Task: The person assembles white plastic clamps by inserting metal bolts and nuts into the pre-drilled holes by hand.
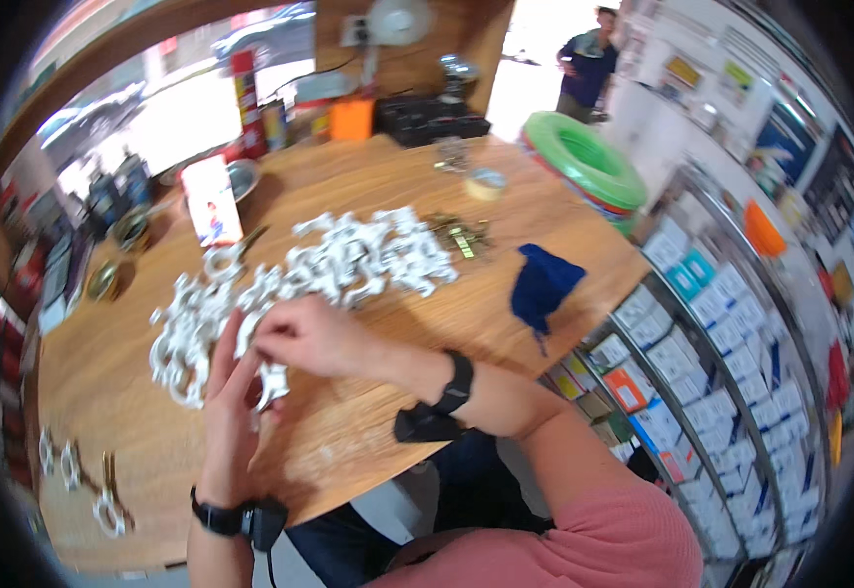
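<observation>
A white plastic clip [272,377] is pinched between the left hand [231,397] and right hand [304,338], held clear of the near-left clip pile [329,265] for handling

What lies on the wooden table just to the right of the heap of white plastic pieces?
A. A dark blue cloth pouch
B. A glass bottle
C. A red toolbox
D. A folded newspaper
A: a dark blue cloth pouch sits on the wooden table to the right of the white plastic pieces, near the table's edge, while both hands work at the heap's left end.
</observation>
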`<state>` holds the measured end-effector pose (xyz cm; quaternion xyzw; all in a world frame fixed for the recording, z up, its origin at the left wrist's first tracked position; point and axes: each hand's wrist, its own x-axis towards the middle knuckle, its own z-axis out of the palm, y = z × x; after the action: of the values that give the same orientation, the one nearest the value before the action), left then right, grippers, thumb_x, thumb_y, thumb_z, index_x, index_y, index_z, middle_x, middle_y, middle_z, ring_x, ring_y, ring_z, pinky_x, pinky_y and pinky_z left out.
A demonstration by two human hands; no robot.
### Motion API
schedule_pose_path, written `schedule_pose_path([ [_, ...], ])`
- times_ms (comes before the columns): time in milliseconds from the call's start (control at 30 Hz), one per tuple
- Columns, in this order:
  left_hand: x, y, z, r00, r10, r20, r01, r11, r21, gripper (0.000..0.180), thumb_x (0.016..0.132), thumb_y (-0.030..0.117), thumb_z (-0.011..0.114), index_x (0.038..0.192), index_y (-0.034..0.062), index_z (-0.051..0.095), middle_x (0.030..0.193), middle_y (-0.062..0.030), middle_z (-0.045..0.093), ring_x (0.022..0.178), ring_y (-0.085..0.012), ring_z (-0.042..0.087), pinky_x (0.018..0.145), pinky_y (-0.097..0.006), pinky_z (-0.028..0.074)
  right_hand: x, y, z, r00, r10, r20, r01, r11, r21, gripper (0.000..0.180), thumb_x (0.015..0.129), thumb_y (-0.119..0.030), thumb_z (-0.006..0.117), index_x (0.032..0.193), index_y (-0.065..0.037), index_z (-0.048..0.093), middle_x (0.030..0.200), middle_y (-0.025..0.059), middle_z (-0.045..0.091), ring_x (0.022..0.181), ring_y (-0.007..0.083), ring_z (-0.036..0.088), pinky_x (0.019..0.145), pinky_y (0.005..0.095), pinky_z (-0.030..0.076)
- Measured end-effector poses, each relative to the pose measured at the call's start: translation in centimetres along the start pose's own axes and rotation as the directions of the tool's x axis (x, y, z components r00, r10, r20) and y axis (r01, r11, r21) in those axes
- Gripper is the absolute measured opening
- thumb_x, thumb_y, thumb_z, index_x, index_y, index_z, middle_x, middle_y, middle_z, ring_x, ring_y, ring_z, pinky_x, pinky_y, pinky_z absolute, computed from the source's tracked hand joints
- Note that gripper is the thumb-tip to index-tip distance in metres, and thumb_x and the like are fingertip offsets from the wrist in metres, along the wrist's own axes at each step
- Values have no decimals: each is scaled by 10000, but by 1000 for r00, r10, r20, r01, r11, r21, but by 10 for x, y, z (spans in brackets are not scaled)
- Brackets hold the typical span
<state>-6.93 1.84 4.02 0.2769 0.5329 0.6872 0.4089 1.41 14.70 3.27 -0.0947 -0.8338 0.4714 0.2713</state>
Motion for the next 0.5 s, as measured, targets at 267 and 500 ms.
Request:
schedule_pose_path([
  [267, 8, -19, 0, 979, 202, 29, -204, 964, 171, 464, 806, 55, 528, 1251, 41, 394, 619, 42, 462, 404, -11, 339, 330, -161, 232, -26, -16, -36, 902, -198, -385, 53, 933, -355, 175, 743, -233, 611, 797, -72, 568, 821, 98, 585, 670, 246, 590, 564, 337, 455],
  [500, 5, -32, -4, 992, 118, 34, -121, 984, 129, 399, 815, 78, 526, 1207, 55, 460, 622, 49, 462, 411, 10, 286, 334, -155, 174, -147, -74, -306, 299, -115, -947, -382, 895, -229, 309, 828, -200, 497, 1016, 43, 463, 826, 109, 626, 409, 92, 461, 349, 199, 367],
])
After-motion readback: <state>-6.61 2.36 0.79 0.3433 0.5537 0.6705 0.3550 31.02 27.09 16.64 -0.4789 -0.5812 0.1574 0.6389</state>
